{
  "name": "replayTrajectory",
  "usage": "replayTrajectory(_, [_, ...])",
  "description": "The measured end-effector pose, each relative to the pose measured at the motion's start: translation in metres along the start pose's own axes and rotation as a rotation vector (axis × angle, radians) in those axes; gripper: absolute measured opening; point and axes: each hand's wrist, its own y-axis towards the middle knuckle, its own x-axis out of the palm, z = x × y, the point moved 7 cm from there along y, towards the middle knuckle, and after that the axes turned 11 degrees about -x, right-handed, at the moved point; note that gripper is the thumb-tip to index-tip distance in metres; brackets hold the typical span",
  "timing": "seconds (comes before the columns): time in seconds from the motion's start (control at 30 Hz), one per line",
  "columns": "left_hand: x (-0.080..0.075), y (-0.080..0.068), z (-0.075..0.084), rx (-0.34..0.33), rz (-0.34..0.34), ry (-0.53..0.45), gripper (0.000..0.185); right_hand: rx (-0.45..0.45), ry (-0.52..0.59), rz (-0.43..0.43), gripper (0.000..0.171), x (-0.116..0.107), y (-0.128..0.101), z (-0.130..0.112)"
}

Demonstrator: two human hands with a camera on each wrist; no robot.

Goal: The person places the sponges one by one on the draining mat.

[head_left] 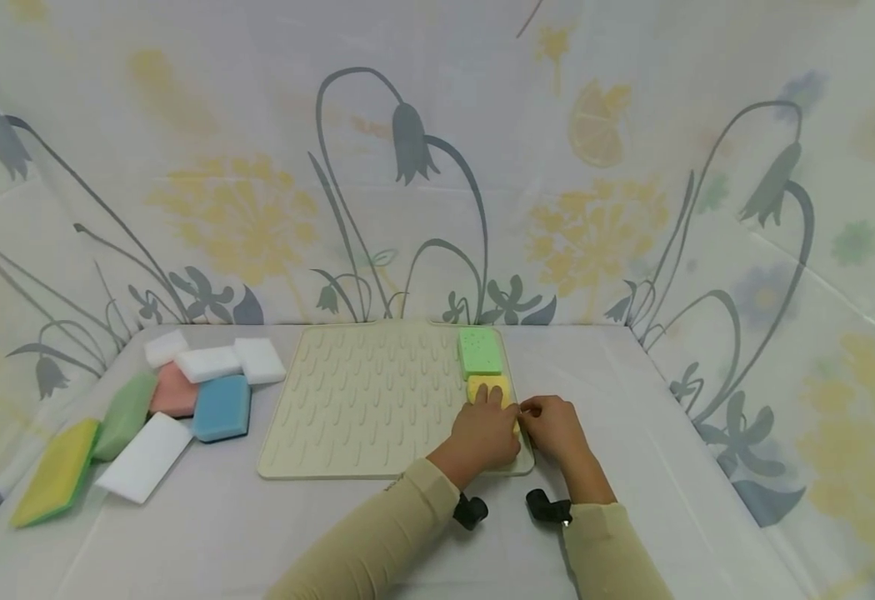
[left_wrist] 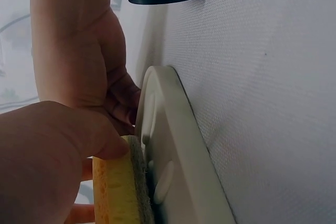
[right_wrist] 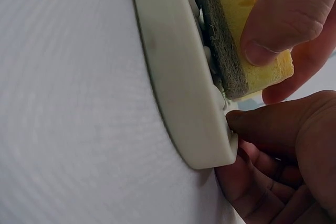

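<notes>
Spread across the lower frame, a cloth-covered table (head_left: 632, 433). At centre, a cream ridged mat (head_left: 362, 400) lying flat on it. At left, a loose cluster of sponges (head_left: 182, 400). On the mat's right strip, a green sponge (head_left: 479, 350), and just below it a yellow sponge (head_left: 488, 388). Left hand (head_left: 482, 433) pressing on the yellow sponge, thumb and fingers (left_wrist: 105, 140) curled round its edge. Right hand (head_left: 553, 427) just beside it, fingers (right_wrist: 247, 121) pinching the mat's right rim.
</notes>
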Motion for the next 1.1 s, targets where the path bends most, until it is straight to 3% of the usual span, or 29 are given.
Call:
replayTrajectory(0.4, [-0.005, -0.01, -0.005, 0.027, 0.07, 0.021, 0.054, 0.0, -0.018, 0.001, 0.025, 0.002, 0.0, 0.002])
replayTrajectory(1.1, [-0.012, -0.026, -0.042, 0.021, 0.131, -0.039, 0.052, 0.029, 0.002, -0.033, 0.029, 0.004, 0.0, 0.004])
